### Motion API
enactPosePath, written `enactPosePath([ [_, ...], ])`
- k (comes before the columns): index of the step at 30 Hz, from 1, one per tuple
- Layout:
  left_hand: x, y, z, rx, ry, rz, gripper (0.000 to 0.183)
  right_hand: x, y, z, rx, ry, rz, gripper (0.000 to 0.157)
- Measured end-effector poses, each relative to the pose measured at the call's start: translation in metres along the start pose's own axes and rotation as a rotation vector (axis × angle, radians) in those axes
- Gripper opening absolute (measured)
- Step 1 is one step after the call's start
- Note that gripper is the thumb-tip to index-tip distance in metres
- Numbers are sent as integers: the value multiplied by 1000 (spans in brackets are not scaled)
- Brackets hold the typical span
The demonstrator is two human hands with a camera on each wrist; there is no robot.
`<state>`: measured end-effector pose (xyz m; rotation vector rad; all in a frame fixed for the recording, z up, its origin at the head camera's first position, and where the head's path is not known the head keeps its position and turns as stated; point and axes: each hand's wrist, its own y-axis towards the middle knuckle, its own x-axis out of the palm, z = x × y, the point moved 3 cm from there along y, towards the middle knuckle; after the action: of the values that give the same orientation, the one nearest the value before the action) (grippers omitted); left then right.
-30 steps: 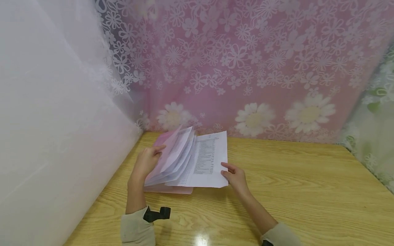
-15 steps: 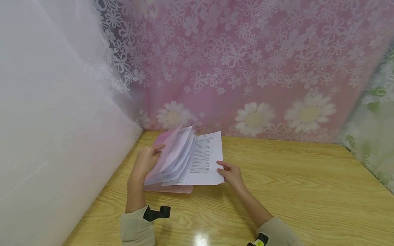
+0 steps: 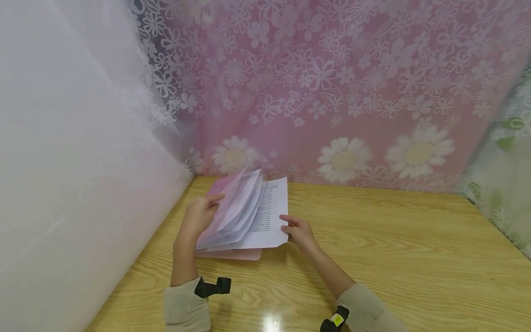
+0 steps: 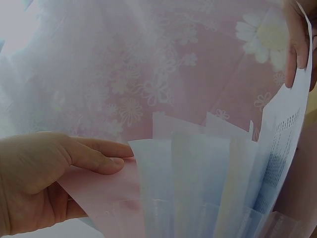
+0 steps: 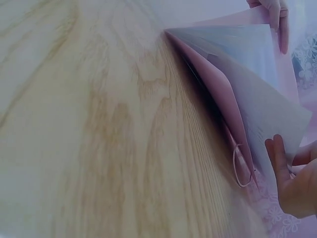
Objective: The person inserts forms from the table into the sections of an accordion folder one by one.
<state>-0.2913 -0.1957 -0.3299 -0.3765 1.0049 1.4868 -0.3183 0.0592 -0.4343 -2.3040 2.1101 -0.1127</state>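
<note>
A pink display folder [image 3: 245,254] lies spread on the table at the left, with several clear sleeves [image 3: 245,216] of paper fanned upward. My left hand [image 3: 197,217] pinches the raised pink cover between thumb and fingers; the left wrist view shows this cover [image 4: 126,183] beside the sleeves. At the folder's right side, my right hand [image 3: 302,236] pinches the outer edge of a white printed sheet [image 3: 265,236]. In the left wrist view that sheet [image 4: 283,131] stands bowed. The sheet's inner edge is hidden behind the sleeves.
A wooden table [image 3: 394,249] extends to the right. A pink floral curtain [image 3: 290,92] hangs behind it, and a white sheet-like wall [image 3: 83,161] borders the left. From the folder's edge hangs a thin pink loop [image 5: 237,171].
My right hand has moved left with the printed sheet, so less of the page shows beyond the sleeves. My left hand stays in place on the cover.
</note>
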Motion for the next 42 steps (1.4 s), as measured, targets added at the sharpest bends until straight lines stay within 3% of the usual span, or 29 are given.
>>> enactPosePath([
  [12, 1, 2, 0, 16, 22, 11, 30, 18, 2, 1, 31, -14, -187, 47],
  [26, 1, 2, 0, -10, -3, -8, 31, 38, 3, 0, 45, -6, -235, 49],
  [42, -1, 0, 2, 57, 43, 31, 29, 55, 11, 4, 94, 1, -242, 50],
])
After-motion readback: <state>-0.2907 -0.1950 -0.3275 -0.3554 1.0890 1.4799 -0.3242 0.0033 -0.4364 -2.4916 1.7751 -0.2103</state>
